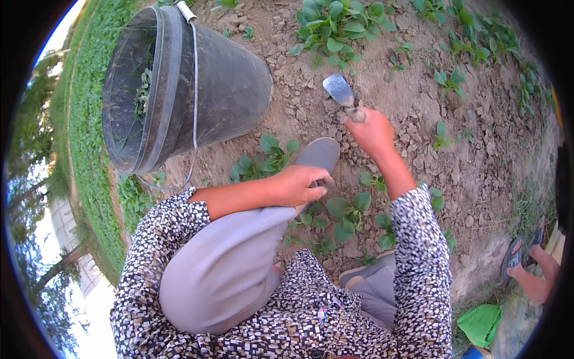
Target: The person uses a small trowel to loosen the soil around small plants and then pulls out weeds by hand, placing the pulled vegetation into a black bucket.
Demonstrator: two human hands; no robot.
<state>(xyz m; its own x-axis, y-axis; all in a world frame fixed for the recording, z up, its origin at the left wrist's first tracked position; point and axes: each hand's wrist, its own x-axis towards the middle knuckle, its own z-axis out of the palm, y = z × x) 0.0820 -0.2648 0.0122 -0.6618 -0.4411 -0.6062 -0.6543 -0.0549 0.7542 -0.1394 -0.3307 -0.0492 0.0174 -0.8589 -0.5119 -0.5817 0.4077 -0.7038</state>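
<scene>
My right hand (373,132) grips the short handle of a small hand trowel (339,89), its metal blade pointing up and left above the dry soil. My left hand (298,184) hangs past my left knee, over my grey shoe (319,155), with curled fingers. Whether anything is inside those fingers is hidden. Leafy green seedlings (349,215) grow between my feet, and another seedling (273,155) stands beside the left shoe. A larger clump of leafy plants (341,27) lies beyond the blade.
A black plastic bucket (228,85) with a wire handle stands at the left, holding some pulled greenery (143,92). Another person's sandalled foot (513,260) is at the lower right, near a green bag (480,324). Dense green crop rows (87,134) run along the left.
</scene>
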